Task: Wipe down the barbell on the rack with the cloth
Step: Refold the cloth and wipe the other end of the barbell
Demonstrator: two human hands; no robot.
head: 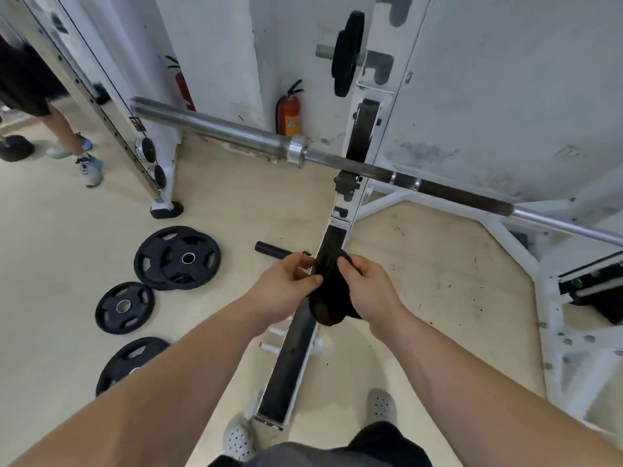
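Note:
A steel barbell (236, 133) lies across the white rack (362, 143), running from the upper left down to the right edge, its sleeve bare of plates. Well below the bar, in front of me, I hold a black cloth (332, 298) with both hands. My left hand (283, 291) pinches its left side between thumb and fingers. My right hand (369, 291) grips its right side with curled fingers. The cloth hangs bunched between them, above the rack's slanted post. Neither hand touches the barbell.
Three black weight plates (178, 257) lie on the beige floor at left, with a black peg (273, 247) sticking out of the post. Two red fire extinguishers (289, 111) stand by the wall. Another person's legs (72, 143) are at far left. A plate (347, 53) hangs high on the rack.

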